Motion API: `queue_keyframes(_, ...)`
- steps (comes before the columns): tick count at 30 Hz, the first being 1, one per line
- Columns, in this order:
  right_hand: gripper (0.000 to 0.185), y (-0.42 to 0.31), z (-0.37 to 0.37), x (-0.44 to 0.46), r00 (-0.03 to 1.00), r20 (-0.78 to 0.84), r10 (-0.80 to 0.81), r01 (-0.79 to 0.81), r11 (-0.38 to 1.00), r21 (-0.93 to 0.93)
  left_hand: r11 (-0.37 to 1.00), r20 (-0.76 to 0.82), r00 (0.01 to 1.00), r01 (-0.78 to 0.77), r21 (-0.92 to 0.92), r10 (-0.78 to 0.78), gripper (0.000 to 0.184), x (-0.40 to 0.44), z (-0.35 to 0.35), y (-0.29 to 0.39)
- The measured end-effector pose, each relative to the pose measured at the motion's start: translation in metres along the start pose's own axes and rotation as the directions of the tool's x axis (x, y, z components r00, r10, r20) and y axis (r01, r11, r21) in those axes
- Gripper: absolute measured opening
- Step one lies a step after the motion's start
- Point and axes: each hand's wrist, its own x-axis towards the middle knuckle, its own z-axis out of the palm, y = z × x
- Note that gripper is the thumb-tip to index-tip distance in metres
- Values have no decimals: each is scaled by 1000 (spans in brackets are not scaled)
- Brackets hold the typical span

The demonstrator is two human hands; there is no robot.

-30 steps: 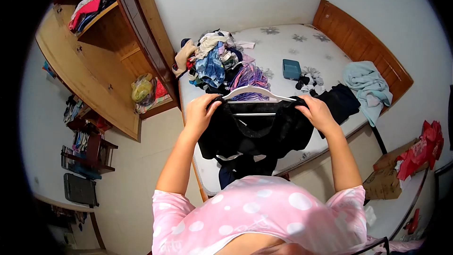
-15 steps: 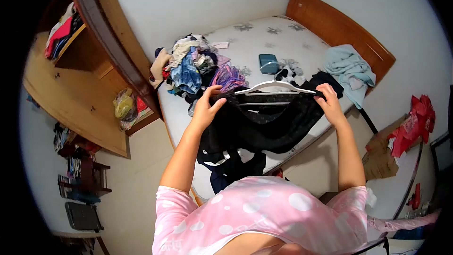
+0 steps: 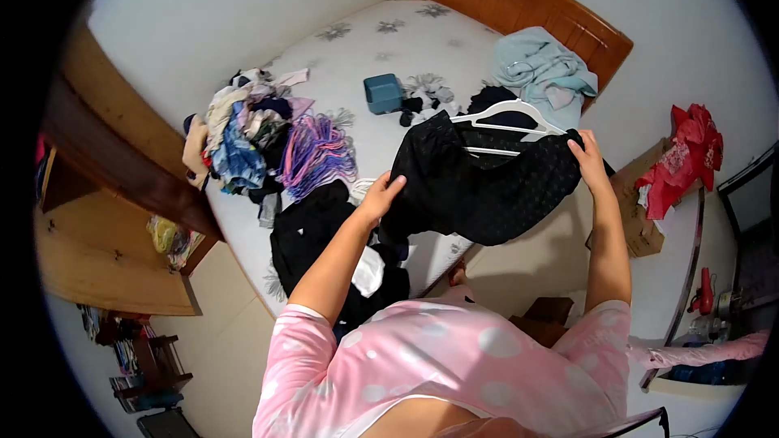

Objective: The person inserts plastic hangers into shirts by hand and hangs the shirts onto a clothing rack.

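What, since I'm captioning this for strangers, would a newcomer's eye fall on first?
Probably the black garment on a white hanger, spread between the left hand and right hand in mid-picture. Next might come the heap of mixed clothes on the left part of the bed, with a purple-and-blue bundle beside it. Toward the picture's right edge, a bright red bundle stands out by a cardboard box.

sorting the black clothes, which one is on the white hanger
The black garment between the left hand and right hand: the white hanger spans its opening, while the other black clothes lie on the bed.
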Motion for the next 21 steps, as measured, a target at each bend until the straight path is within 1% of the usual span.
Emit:
queue_keyframes(1, 32, 17, -1, 10, 1000, 13, 21, -21, 1000, 15, 997, 14, 999, 36, 65, -37, 44, 12, 14, 0)
queue_keyframes(2, 32, 34, 0, 16, 998, 35, 47, -48, 998, 30, 988, 42, 994, 96, 118, -101, 47, 21, 24, -5)
queue_keyframes(4, 33, 82, -7, 45, 994, 67, 86, -86, 996, -13, 946, 120, 953, 252, 204, -280, 45, 67, 42, -38)
queue_keyframes(5, 33, 107, -3, 59, 991, 84, 105, -104, 994, -20, 937, 134, 936, 299, 179, -325, 47, 86, 45, -56)
queue_keyframes(6, 33, 130, -11, 76, 987, 128, 96, -92, 995, -31, 934, 157, 923, 338, 113, -352, 46, 95, 69, -53)
queue_keyframes(8, 33, 177, -14, 109, 975, 210, 68, -64, 998, -25, 900, 241, 871, 436, 27, -429, 45, 126, 84, -80)
queue_keyframes(9, 34, 208, -14, 124, 953, 293, 80, -30, 985, -172, 877, 250, 844, 478, 49, -474, 45, 134, 95, -96)
queue_keyframes(10, 35, 217, -18, 145, 933, 319, 166, -99, 972, -215, 855, 259, 819, 514, 66, -512, 46, 143, 113, -106)
queue_keyframes(11, 36, 227, -12, 164, 908, 338, 246, -167, 955, -245, 868, 281, 829, 496, 27, -483, 48, 149, 123, -116)
queue_keyframes(12, 37, 238, -2, 182, 877, 354, 324, -233, 932, -277, 844, 290, 813, 536, -35, -504, 50, 154, 134, -112)
queue_keyframes(13, 44, 269, 7, 203, 871, 378, 313, -167, 913, -372, 815, 310, 789, 576, -68, -531, 51, 164, 143, -123)
queue_keyframes(14, 46, 298, 31, 216, 880, 386, 279, -139, 926, -352, 785, 326, 764, 612, -94, -557, 52, 173, 145, -133)
queue_keyframes(15, 48, 322, 56, 227, 886, 393, 245, -113, 937, -330, 778, 227, 781, 615, -125, -581, 51, 180, 151, -134)
queue_keyframes(16, 50, 324, 69, 240, 891, 401, 215, -86, 945, -315, 779, 165, 789, 613, -132, -592, 50, 187, 153, -151)
queue_keyframes(17, 55, 324, 87, 258, 804, 533, 264, -79, 936, -344, 782, 99, 794, 608, -134, -600, 48, 194, 149, -174)
queue_keyframes(18, 57, 333, 114, 267, 745, 608, 273, -39, 929, -369, 785, 30, 794, 605, -135, -607, 47, 201, 144, -189)
queue_keyframes(19, 57, 341, 137, 271, 716, 617, 327, -52, 906, -420, 768, 18, 785, 611, -190, -620, 46, 205, 144, -195)
queue_keyframes(20, 58, 347, 162, 275, 690, 618, 376, -62, 882, -467, 773, -8, 785, 608, -178, -619, 46, 209, 139, -201)
queue_keyframes(21, 58, 352, 183, 279, 669, 633, 390, -65, 879, -473, 778, -35, 785, 607, -163, -619, 45, 213, 133, -214)
